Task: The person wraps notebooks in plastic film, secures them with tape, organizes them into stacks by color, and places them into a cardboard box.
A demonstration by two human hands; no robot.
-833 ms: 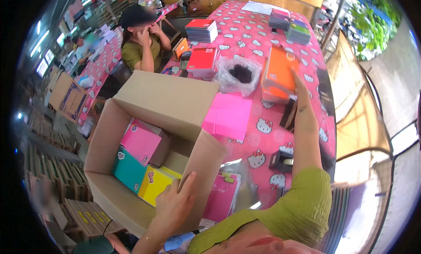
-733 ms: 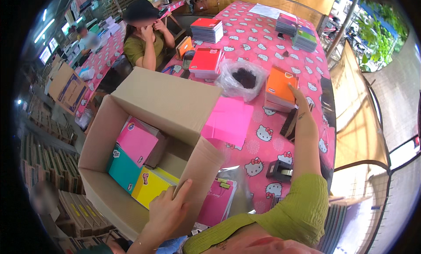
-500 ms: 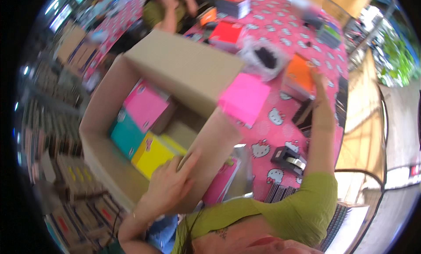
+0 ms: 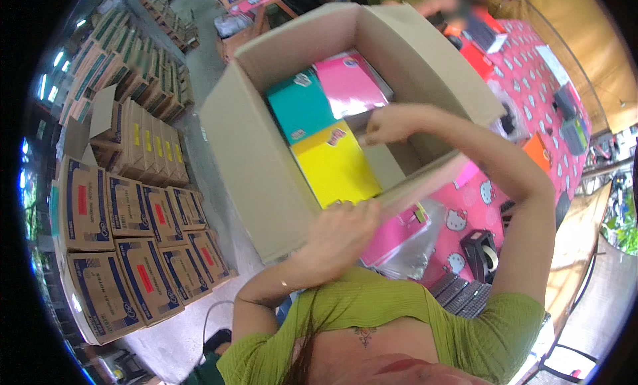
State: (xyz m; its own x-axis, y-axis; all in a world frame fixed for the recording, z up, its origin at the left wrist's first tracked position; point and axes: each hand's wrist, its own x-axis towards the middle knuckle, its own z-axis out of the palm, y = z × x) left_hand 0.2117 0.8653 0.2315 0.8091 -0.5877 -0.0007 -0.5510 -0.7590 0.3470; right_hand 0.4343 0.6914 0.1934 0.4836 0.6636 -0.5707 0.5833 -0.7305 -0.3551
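Note:
A large open cardboard box (image 4: 266, 152) stands before me with its flaps folded outward. Inside lie stacks of notebooks with teal (image 4: 299, 106), pink (image 4: 349, 86) and yellow (image 4: 335, 165) covers. My left hand (image 4: 345, 232) holds the near rim of the box, fingers folded over the edge beside the yellow stack. Over the box's inside, my right hand (image 4: 392, 127) is closed, its fingers curled near the yellow and pink stacks; no item shows in it. Below it is the brown bottom of the box, partly hidden by my arm.
A pink patterned tablecloth (image 4: 488, 189) covers the table at right. On it are a tape dispenser (image 4: 482, 255), orange notebooks (image 4: 535, 151), red notebooks (image 4: 476, 59) and a pink notebook in clear plastic (image 4: 392, 235). Stacked cartons (image 4: 143, 252) line the left. Another person's arm (image 4: 432, 2) shows at the back.
My right hand has left the orange notebooks on the table and come over the box's inside. My left hand stays on the rim. The view has swung left, showing more stacked cartons.

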